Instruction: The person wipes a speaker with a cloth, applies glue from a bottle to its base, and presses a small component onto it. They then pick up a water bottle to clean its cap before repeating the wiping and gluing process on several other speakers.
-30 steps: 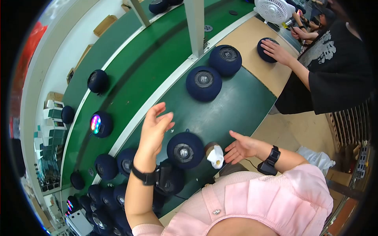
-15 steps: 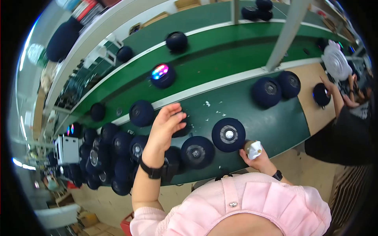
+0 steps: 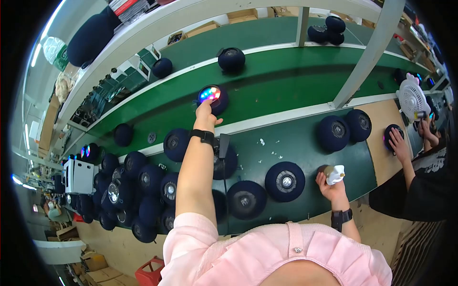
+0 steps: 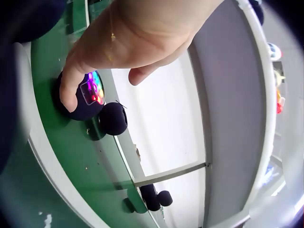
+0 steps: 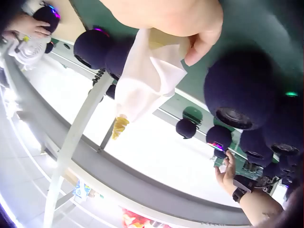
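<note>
My left hand point(image 3: 205, 116) reaches over the green belt to a round dark-blue speaker point(image 3: 221, 102) whose face glows in several colours. In the left wrist view, fingers point(image 4: 71, 93) lie straight against that speaker's side, while the thumb point(image 4: 141, 74) stays apart from it. My right hand point(image 3: 333, 191) grips a brownish bottle point(image 3: 325, 169) over the bench's right part. White wrapping point(image 5: 147, 83) covers its front, and a yellowish nozzle point(image 5: 119, 127) pokes out. Left of that hand sits an unlit speaker point(image 3: 285, 182) with a round, dull-grey patterned face and pale centre.
Another speaker point(image 3: 246, 200) sits nearby, and many more crowd the bench's left end. Two speakers point(image 3: 333, 133) stand near the right end. A white rail point(image 3: 281, 119) and a slanting post point(image 3: 367, 59) border the belt. A person in black touches a speaker point(image 3: 389, 136) at far right.
My left hand has moved forward from above the bench to the lit speaker. My right hand, open beside the bottle at first, has taken hold of it and carried it right. The head view has turned left.
</note>
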`<state>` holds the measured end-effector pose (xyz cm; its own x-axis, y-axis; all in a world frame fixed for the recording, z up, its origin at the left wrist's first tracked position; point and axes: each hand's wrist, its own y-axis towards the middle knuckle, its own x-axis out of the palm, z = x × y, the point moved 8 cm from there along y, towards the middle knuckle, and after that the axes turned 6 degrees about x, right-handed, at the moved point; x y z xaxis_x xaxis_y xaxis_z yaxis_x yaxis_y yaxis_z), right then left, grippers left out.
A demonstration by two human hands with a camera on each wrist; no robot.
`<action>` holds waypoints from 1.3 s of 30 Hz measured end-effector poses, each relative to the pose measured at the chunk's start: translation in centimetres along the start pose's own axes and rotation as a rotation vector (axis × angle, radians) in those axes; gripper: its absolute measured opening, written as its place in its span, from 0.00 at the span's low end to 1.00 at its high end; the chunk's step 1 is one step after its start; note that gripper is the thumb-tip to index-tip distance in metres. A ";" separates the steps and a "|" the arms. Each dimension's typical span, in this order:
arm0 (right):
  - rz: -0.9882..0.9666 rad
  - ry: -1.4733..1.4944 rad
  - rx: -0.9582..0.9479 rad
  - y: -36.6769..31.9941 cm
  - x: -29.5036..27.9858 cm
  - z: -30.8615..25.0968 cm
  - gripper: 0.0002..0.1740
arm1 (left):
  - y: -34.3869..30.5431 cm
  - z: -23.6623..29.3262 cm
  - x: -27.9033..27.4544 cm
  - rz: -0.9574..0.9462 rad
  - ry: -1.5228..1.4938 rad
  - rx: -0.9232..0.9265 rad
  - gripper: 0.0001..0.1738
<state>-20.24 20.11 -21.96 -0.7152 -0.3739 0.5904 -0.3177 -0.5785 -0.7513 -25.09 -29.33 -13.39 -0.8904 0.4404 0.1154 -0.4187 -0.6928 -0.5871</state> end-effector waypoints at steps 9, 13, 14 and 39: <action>-0.092 -0.205 0.113 4.9 7.8 0.7 0.30 | 7.3 -4.0 1.0 0.134 -0.116 0.007 0.42; -0.070 -0.297 0.050 5.6 8.5 0.4 0.33 | 7.7 -3.8 1.0 0.099 -0.115 -0.017 0.47; -0.053 -0.303 0.009 5.4 8.6 0.5 0.33 | 6.5 -3.3 0.8 0.163 -0.080 -0.011 0.54; -0.087 -1.259 -0.354 14.6 22.6 8.4 0.28 | -4.3 -4.7 7.6 -0.843 0.889 0.297 0.33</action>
<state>-35.78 -2.89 -17.14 0.3221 -0.8736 0.3649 -0.6162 -0.4861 -0.6197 -29.17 -20.30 -13.79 0.0519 0.9587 -0.2797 -0.9239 -0.0602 -0.3779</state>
